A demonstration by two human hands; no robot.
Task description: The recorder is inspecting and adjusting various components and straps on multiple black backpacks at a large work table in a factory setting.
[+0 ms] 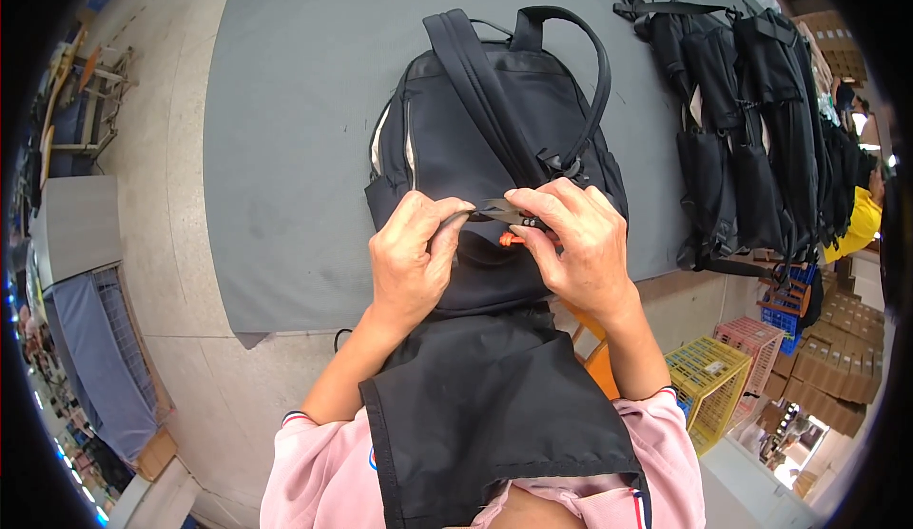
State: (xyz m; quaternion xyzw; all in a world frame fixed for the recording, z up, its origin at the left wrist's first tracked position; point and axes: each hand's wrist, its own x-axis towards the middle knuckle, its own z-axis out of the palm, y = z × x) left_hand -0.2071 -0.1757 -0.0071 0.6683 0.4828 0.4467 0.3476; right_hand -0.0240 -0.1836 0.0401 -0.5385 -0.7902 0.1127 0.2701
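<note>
A black backpack [447, 134] lies on the grey table in front of me, its shoulder straps [475, 91] folded over the upper side. Over its lower part, my left hand [416, 248] is closed in a pinch on a dark strap end [453, 228]. My right hand [580, 244] grips a small pair of thread snips [504, 211], with the metal blades pointing left at the pinched piece. A small orange piece [511, 240] shows below the blades, next to the right fingers. Whether the blades touch the strap end cannot be made out.
Several black backpacks [742, 120] lie in a row along the right side of the grey table [285, 148]. Yellow [709, 377] and pink crates [751, 343] stand at the lower right, near stacked cartons [842, 358]. A grey cloth-covered rack [95, 358] is at the left.
</note>
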